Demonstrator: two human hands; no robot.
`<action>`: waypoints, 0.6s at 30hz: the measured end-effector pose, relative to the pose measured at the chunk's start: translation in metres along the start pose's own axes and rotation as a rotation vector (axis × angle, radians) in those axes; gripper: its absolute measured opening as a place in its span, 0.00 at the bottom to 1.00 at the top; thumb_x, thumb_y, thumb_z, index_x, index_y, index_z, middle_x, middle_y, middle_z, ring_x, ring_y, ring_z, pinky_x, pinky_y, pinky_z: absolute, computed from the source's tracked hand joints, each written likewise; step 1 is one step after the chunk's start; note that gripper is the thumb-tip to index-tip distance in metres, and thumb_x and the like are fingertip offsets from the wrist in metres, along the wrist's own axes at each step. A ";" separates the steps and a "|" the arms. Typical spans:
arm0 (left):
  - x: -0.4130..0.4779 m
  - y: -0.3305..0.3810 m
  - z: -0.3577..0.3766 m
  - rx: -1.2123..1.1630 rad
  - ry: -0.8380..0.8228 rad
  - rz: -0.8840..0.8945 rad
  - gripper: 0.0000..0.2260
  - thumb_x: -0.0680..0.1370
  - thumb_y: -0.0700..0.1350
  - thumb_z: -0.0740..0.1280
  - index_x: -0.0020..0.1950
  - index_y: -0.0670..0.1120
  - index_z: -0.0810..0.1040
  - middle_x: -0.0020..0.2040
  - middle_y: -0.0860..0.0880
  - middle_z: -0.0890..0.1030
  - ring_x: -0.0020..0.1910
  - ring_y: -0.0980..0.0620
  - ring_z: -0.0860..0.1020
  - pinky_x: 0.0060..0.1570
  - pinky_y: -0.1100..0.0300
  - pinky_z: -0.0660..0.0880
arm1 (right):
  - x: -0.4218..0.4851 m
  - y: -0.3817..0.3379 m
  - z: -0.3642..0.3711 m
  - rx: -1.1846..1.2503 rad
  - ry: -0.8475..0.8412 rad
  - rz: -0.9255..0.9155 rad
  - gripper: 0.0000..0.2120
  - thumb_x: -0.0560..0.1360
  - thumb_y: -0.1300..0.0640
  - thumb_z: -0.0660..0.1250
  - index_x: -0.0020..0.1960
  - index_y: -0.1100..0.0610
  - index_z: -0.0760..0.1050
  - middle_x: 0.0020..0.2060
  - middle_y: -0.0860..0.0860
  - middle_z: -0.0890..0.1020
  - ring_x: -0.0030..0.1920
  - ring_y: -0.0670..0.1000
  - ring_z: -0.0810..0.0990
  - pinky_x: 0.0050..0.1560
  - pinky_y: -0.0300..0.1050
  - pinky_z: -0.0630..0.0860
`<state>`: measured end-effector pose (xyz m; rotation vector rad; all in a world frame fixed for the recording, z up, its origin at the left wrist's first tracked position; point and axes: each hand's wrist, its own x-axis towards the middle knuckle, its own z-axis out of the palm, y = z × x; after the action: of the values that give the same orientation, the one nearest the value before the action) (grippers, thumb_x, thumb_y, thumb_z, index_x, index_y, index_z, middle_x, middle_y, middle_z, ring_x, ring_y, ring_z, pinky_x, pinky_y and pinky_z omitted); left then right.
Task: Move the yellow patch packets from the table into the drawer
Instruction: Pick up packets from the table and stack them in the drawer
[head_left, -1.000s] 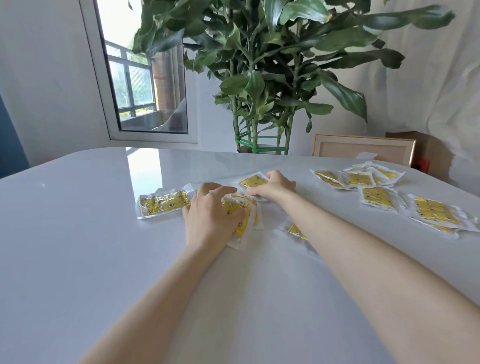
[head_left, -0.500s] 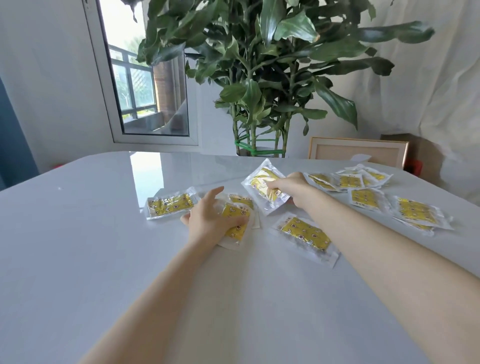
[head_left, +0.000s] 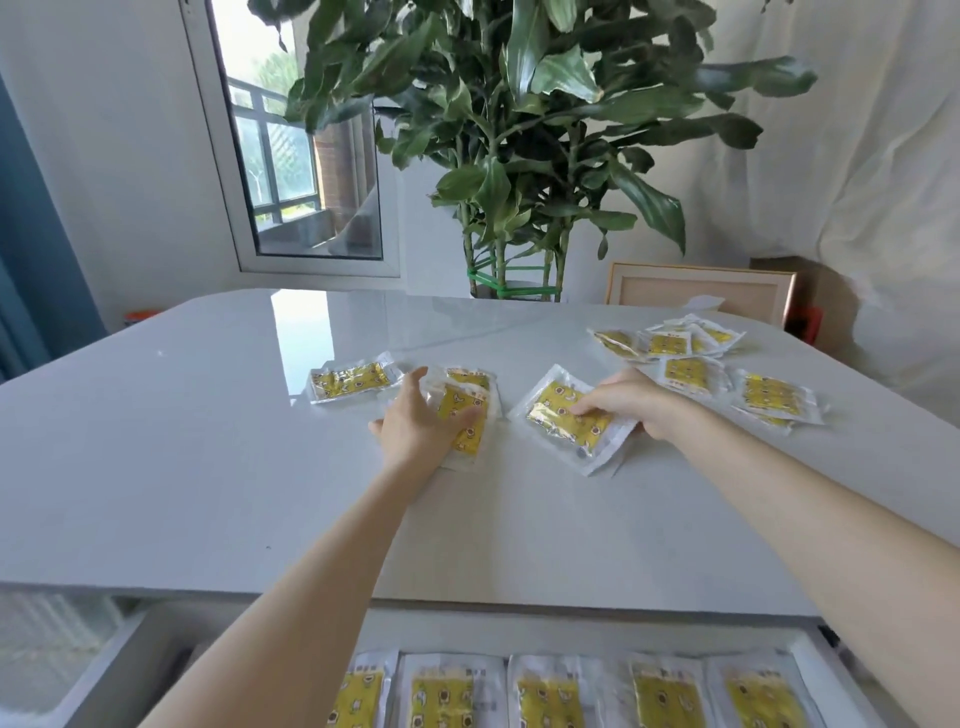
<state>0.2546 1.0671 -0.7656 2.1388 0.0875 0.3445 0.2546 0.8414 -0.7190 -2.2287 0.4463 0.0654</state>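
My right hand (head_left: 631, 402) grips a yellow patch packet (head_left: 563, 415), pressed over another packet lying under it on the white table (head_left: 208, 457). My left hand (head_left: 421, 423) rests on a small pile of packets (head_left: 467, 410), fingers curled around it. One loose packet (head_left: 350, 382) lies left of that pile. Several more packets (head_left: 717, 374) are scattered at the table's right. Below the near edge the drawer (head_left: 571, 636) is open, with a row of packets (head_left: 571, 696) lying in it.
A large potted plant (head_left: 519, 156) stands behind the table's far edge. A wooden frame (head_left: 701, 288) leans behind the right side. A window (head_left: 296, 171) is at the back left, a blue curtain (head_left: 31, 260) at far left.
My right hand lifted a packet from the middle and brought it down toward me onto another packet. The view tilted down, so the open drawer now shows. My left hand stayed on its pile.
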 end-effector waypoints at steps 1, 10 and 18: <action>-0.001 0.000 0.000 -0.021 0.008 0.001 0.35 0.67 0.58 0.74 0.70 0.53 0.65 0.62 0.47 0.77 0.65 0.49 0.71 0.63 0.53 0.59 | 0.000 0.001 0.000 -0.042 0.019 -0.005 0.10 0.64 0.54 0.76 0.34 0.56 0.74 0.38 0.53 0.78 0.41 0.52 0.77 0.38 0.42 0.70; 0.003 -0.002 0.001 -0.254 0.013 -0.025 0.26 0.67 0.53 0.77 0.61 0.48 0.74 0.51 0.50 0.76 0.52 0.52 0.75 0.52 0.60 0.72 | -0.004 -0.011 0.008 -0.158 -0.038 0.024 0.34 0.67 0.46 0.77 0.64 0.61 0.68 0.50 0.52 0.73 0.46 0.51 0.73 0.44 0.40 0.69; -0.011 -0.001 -0.006 -0.365 0.042 0.024 0.22 0.64 0.53 0.77 0.35 0.45 0.65 0.33 0.49 0.66 0.32 0.52 0.64 0.34 0.57 0.63 | -0.020 -0.007 0.009 -0.165 -0.018 0.060 0.43 0.61 0.43 0.79 0.67 0.62 0.66 0.58 0.54 0.76 0.56 0.53 0.77 0.54 0.44 0.74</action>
<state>0.2422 1.0708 -0.7660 1.7735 0.0213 0.3880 0.2393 0.8580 -0.7161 -2.3745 0.5136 0.1589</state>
